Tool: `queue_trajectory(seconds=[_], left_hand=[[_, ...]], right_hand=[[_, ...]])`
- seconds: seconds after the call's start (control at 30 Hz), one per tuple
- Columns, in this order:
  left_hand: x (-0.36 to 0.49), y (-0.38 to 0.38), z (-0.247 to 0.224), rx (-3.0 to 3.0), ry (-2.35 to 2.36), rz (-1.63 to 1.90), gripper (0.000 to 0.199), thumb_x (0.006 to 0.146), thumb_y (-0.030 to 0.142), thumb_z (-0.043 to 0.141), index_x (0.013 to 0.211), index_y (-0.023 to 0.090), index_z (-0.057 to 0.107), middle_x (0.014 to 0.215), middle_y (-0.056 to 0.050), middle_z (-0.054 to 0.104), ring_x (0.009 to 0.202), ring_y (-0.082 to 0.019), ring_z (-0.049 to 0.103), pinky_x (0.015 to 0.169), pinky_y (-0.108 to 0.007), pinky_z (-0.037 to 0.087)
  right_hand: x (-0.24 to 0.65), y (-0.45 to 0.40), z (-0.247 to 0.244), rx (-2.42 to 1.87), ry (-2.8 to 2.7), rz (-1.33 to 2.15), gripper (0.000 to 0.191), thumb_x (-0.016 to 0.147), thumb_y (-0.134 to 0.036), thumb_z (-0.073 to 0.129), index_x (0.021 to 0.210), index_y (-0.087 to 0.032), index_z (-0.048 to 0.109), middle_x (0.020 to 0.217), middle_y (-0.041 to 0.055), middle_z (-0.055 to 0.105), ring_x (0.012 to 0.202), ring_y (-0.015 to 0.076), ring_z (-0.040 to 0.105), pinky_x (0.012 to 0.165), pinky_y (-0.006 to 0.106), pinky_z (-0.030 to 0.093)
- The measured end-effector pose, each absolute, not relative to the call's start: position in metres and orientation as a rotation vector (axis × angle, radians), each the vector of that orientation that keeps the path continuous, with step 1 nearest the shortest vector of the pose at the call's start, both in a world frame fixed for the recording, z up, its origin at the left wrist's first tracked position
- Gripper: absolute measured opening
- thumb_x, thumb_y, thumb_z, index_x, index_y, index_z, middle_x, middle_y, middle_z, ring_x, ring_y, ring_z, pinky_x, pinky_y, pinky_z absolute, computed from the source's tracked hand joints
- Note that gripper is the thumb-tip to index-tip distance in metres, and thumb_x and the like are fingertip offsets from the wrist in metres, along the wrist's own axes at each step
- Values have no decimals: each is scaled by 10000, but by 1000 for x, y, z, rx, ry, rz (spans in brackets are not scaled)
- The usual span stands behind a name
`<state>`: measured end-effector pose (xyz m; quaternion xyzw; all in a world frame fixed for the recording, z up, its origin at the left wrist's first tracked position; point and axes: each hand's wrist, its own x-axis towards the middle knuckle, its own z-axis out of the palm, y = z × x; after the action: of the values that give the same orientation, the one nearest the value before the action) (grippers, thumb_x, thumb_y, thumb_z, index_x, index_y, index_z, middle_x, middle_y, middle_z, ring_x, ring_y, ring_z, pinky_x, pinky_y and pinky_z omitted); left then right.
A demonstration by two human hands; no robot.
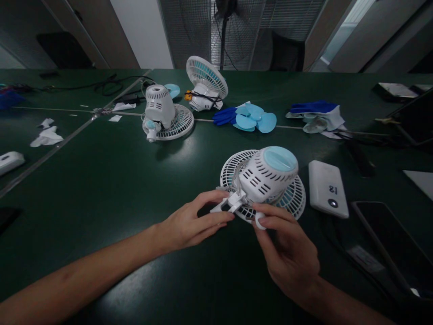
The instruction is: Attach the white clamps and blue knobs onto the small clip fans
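Observation:
A small white fan (252, 180) lies grille-down on the green table, its motor housing with a light-blue cap facing up. My left hand (199, 219) grips the white clip (233, 201) at the fan's near side, thumb and fingers on either side of it. In my right hand (287, 243) a small white knob (260, 220) is pinched between thumb and fingers, close to the grille's near edge. The knob's far end is hidden, so I cannot tell if it touches the fan.
Behind stand two more white fans (158, 106) (204, 85). Light-blue fan blades (255, 118) lie by a blue glove; more gloves (318, 116) are further right. A white power bank (328, 188) and a black phone (389, 239) lie on the right. Paper scraps (46, 136) are on the left.

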<state>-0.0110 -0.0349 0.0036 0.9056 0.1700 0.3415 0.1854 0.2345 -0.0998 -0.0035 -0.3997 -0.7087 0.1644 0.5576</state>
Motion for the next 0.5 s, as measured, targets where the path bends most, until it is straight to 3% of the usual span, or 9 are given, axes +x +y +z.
queue_trajectory(seconds=[0.23,0.5], left_hand=[[-7,-35,9,2432,475,973,468,928,41,541,1377,171,544,1547,-187,368,1357,-303,514,1051,-483,578],[-8,-33,8,2284,447,1008,445,946,78,626,1379,151,551,1508,-184,483,1313,-255,593,1085,-432,559]], right_hand=[[232,-101,-5,-953,-1677,427,414,827,46,658,1172,-177,607,1258,105,656,1137,231,671,1005,427,573],[236,-99,2,-1039,-1730,162,290,833,-37,725,1035,-234,656,1067,35,620,948,184,649,809,372,612]])
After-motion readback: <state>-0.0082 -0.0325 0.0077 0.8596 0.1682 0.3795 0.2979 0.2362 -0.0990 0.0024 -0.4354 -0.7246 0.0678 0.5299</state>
